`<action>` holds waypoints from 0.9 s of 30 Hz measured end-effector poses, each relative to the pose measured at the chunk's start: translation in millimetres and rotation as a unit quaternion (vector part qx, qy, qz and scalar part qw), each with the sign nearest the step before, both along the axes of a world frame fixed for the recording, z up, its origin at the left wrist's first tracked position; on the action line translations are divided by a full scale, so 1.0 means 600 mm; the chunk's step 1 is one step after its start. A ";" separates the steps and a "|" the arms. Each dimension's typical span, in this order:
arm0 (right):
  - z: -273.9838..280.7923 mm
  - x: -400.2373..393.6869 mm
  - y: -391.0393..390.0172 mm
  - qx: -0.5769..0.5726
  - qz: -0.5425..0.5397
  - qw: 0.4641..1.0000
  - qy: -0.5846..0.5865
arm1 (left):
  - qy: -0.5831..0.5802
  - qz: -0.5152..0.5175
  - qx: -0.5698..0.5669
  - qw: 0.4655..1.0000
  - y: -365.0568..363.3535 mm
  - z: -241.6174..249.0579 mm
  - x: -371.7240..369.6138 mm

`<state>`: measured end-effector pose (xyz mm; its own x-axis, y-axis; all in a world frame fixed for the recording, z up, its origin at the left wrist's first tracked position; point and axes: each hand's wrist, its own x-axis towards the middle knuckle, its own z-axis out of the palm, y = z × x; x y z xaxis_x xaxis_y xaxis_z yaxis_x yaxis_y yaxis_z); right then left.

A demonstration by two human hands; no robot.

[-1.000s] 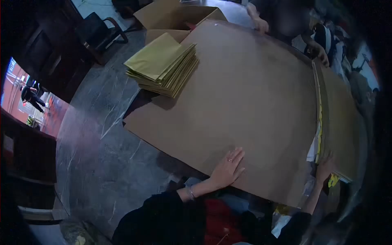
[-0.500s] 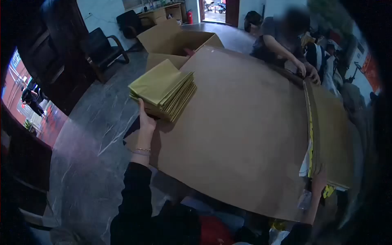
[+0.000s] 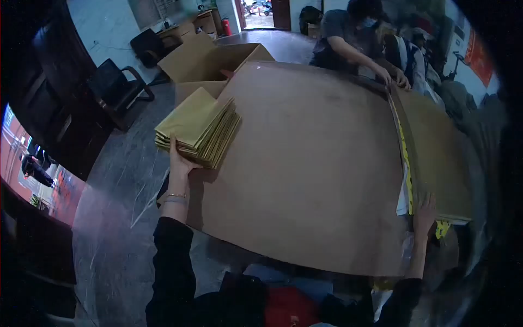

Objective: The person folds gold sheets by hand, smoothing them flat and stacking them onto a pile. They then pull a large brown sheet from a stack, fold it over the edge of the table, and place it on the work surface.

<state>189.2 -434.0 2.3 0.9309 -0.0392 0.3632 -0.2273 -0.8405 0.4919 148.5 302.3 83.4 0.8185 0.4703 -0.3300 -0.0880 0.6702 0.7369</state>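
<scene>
My left hand (image 3: pixel 184 162) grips the near corner of a stack of yellow-brown paper envelopes (image 3: pixel 190 117), thumb against the front edge and fingers partly hidden beneath. The stack rests at the left edge of a large brown cardboard sheet (image 3: pixel 305 152). On the right, my right hand (image 3: pixel 425 215) lies with its fingers stretched forward on a second brown board (image 3: pixel 436 147), close to its long left edge. Yellow-and-black tape (image 3: pixel 405 150) and a white paper scrap (image 3: pixel 402 197) show along that edge. What is under my right palm is hidden.
An open cardboard box (image 3: pixel 218 60) stands beyond the envelopes. Across the table a co-worker (image 3: pixel 348 43) has both hands at the board's far end. A black chair (image 3: pixel 117 87) stands on the floor to the left. Clothes (image 3: pixel 406 57) hang at the back right.
The view has shifted, so most things appear further left. My right hand's fingers now show more clearly on the board. My left hand stays on the envelopes.
</scene>
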 end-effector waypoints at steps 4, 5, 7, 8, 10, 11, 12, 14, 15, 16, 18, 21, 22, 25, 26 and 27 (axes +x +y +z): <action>-0.021 0.007 -0.053 0.100 0.071 0.992 -0.016 | -0.027 0.075 0.058 0.995 -0.012 -0.036 -0.008; 0.023 -0.005 -0.006 0.174 0.067 0.982 -0.026 | -0.045 0.087 0.065 0.993 -0.016 -0.065 -0.007; 0.075 -0.019 0.028 0.231 -0.006 0.972 0.034 | -0.106 0.111 0.129 0.980 -0.069 -0.106 -0.015; 0.068 -0.018 0.010 0.173 0.043 0.983 0.034 | -0.060 0.085 0.118 0.988 -0.108 -0.122 -0.030; 0.053 -0.012 -0.001 0.180 0.040 0.982 0.026 | 0.040 0.058 0.163 0.984 -0.228 -0.137 -0.061; 0.054 -0.001 0.007 0.245 -0.006 0.969 0.012 | 0.092 0.063 0.219 0.969 -0.292 -0.139 -0.081; 0.040 0.009 -0.005 0.221 0.028 0.974 -0.035 | 0.081 -0.009 0.235 0.969 -0.335 -0.142 -0.101; 0.041 0.005 -0.001 0.197 0.052 0.976 -0.079 | 0.068 -0.121 0.247 0.959 -0.439 -0.095 -0.143; 0.075 -0.004 0.026 0.273 -0.011 0.961 -0.040 | 0.065 -0.162 0.242 0.954 -0.482 -0.058 -0.157; 0.092 -0.012 0.029 0.346 -0.073 0.935 -0.002 | 0.142 -0.183 0.418 0.878 -0.460 -0.139 -0.145; 0.068 -0.018 0.007 0.358 -0.004 0.932 -0.052 | 0.117 -0.207 0.468 0.851 -0.476 -0.140 -0.151; 0.074 -0.035 -0.009 0.408 0.053 0.910 -0.041 | 0.078 -0.228 0.559 0.793 -0.465 -0.177 -0.149; 0.075 -0.040 -0.018 0.413 0.093 0.906 -0.017 | 0.053 -0.219 0.598 0.769 -0.462 -0.191 -0.149; 0.078 -0.041 -0.055 0.447 0.132 0.884 0.044 | 0.039 -0.209 0.666 0.715 -0.473 -0.184 -0.151; 0.085 -0.037 -0.059 0.458 0.140 0.876 0.064 | 0.051 -0.206 0.696 0.686 -0.476 -0.179 -0.153; 0.089 -0.035 -0.058 0.469 0.148 0.867 0.083 | 0.052 -0.209 0.697 0.684 -0.476 -0.180 -0.153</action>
